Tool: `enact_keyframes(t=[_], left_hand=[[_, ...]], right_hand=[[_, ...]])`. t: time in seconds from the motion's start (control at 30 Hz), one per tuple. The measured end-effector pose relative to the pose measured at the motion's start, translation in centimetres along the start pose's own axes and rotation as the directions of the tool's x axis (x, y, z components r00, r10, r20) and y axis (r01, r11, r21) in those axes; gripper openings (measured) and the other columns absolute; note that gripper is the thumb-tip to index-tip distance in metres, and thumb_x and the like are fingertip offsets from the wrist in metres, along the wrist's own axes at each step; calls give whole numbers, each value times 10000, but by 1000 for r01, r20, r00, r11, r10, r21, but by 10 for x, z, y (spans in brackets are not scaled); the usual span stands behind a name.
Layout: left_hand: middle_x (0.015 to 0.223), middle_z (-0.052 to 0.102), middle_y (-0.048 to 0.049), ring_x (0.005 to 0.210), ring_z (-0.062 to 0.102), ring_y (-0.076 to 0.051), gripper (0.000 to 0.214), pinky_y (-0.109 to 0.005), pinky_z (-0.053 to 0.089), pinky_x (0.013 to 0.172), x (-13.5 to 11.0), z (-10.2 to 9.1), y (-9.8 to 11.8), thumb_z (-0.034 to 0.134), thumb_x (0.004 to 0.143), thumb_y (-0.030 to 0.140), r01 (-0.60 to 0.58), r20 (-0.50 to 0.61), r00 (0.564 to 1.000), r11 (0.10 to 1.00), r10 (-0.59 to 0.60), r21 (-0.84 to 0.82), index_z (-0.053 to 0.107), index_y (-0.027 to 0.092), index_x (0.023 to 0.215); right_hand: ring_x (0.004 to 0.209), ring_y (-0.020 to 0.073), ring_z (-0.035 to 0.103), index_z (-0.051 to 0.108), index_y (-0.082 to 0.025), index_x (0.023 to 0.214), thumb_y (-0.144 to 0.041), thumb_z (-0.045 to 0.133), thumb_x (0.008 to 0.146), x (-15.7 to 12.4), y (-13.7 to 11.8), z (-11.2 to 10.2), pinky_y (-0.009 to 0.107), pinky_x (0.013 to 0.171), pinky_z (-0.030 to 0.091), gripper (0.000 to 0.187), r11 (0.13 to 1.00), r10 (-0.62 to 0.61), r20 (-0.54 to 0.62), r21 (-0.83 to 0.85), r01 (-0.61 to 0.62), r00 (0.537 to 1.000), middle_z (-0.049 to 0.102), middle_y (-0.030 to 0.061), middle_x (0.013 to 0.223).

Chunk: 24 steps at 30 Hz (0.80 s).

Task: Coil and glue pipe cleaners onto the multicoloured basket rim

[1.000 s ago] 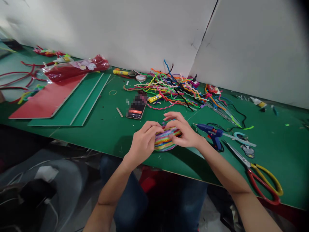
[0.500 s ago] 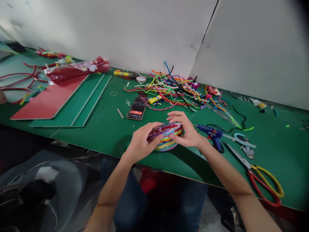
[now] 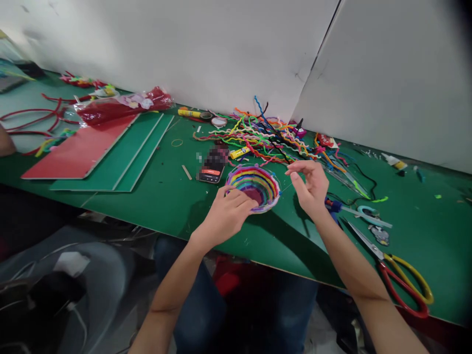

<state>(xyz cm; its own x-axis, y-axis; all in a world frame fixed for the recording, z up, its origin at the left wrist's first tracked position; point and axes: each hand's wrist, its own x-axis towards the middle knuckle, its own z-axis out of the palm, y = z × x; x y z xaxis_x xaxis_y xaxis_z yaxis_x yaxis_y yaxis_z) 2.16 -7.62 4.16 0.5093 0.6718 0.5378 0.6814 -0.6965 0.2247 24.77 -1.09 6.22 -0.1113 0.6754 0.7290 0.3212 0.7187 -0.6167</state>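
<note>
A small round basket wound from rainbow-coloured fuzzy pipe cleaners tilts so that its inside faces me. My left hand grips its near left rim, fingers over the edge; part of the wall is hidden behind them. To the right of the basket, apart from it, my right hand is raised with thumb and fingertips drawn close together. Whether anything thin is between them I cannot make out. A blue glue gun lies partly behind my right wrist.
Many colourful pipe cleaners are heaped at the back by the wall. A phone and a yellow glue stick lie behind the basket. Large scissors rest at right, near the table edge. Red and green boards lie at left.
My right hand has let go of the basket and moved right. The basket has tipped, its opening now showing, and my left hand has shifted along its rim.
</note>
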Motion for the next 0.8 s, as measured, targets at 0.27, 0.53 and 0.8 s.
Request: enact_keyframes(t=[0.27,0.53,0.8], left_hand=[[1068,701,-61,1077,603,-232,244,-471,366,1018,6,23,-6,524,886,127,118,-163,982,978,-90,171,613,220,1093],[1231,631,-98,1218,543,-259,376,-422,410,991,3,27,-16,611,868,314,159,-327,939,977,-106,140,535,233,1227],[1058,666,-48,1151,581,-207,102,-402,457,923,-1,29,-20,460,920,180,162,-534,840,984,-100,70,543,240,929]], right_hand=[[757,132,626,598,-229,940,-308,596,864,1,-4,3,311,711,535,109,994,77,-18,-73,-78,997,650,12,873],[745,120,628,564,-228,951,-347,602,863,6,0,4,296,681,515,152,990,139,-72,-20,-141,988,656,13,903],[719,111,629,509,-229,853,-443,630,842,5,5,6,271,653,507,246,986,167,-130,14,-166,977,638,-6,837]])
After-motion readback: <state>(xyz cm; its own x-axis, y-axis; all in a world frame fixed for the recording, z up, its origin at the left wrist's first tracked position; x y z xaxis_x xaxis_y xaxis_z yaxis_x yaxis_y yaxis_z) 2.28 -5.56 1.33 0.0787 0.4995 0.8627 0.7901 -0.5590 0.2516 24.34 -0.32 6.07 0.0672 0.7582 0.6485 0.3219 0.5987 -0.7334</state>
